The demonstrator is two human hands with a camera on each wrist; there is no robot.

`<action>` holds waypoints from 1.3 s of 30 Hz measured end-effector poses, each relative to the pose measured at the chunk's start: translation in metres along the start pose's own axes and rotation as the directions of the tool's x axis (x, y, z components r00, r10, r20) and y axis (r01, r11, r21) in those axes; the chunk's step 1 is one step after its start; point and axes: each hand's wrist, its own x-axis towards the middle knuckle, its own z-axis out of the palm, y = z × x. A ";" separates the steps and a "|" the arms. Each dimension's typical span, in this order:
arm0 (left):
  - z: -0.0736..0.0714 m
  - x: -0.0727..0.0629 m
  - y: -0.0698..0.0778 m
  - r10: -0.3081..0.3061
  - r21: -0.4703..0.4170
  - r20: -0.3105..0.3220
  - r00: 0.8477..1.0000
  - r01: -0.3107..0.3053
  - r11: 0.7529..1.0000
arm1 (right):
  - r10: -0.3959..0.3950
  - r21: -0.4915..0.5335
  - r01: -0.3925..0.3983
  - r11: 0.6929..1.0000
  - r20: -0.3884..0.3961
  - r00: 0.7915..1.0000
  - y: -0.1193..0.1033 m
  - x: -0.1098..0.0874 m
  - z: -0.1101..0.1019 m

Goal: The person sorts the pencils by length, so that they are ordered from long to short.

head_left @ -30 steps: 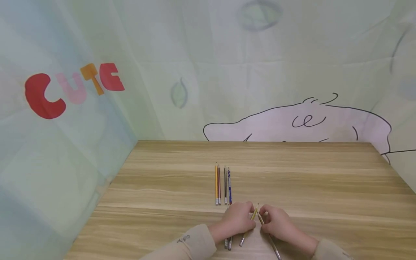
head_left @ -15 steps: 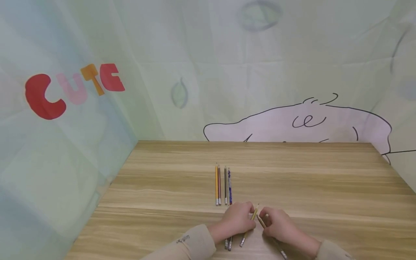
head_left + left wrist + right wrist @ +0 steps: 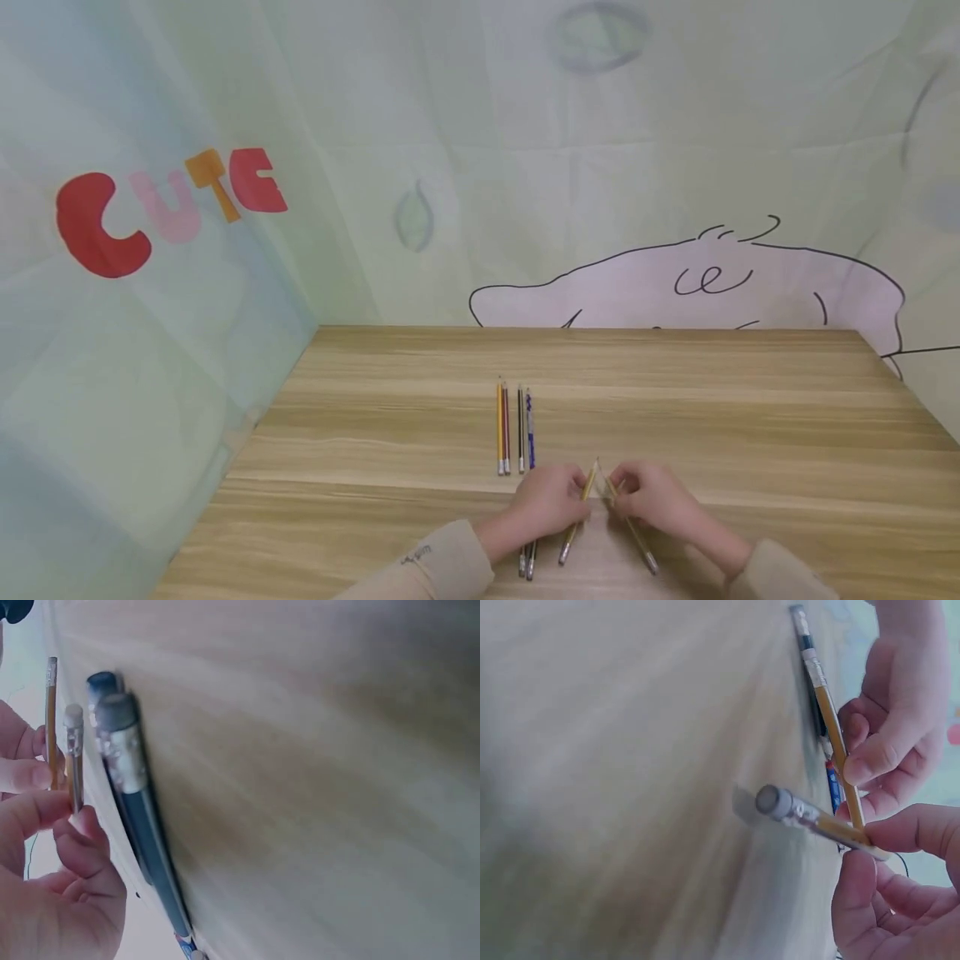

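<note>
Near the front of the table, my left hand [image 3: 547,500] pinches a yellow pencil [image 3: 573,533] between thumb and fingers, eraser end toward me. To its right, my right hand [image 3: 657,500] pinches another yellowish pencil [image 3: 639,540], slanted the opposite way. The two tips come close together at the top; whether they touch I cannot tell. Seen from the right wrist, the right-hand pencil [image 3: 817,823] points its eraser at the camera, with the left-hand pencil [image 3: 831,720] beyond. Two dark pencils [image 3: 154,832] lie beside my left hand, partly under it in the head view.
Farther back on the wooden table [image 3: 712,400] lie a yellow pencil [image 3: 500,429], a dark red pencil [image 3: 506,429], a black pencil [image 3: 521,429] and a blue patterned pencil [image 3: 531,429], roughly parallel. A printed cloth [image 3: 360,250] hangs behind the table and on the left.
My right hand has moved slightly away from me, bringing its pencil up and its tip toward the left one's tip. The left hand has barely shifted.
</note>
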 end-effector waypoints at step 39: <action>-0.014 0.014 -0.002 -0.028 -0.339 -0.246 0.969 -0.059 0.939 | 0.004 0.375 0.009 0.927 -0.034 0.999 -0.023 0.027 -0.018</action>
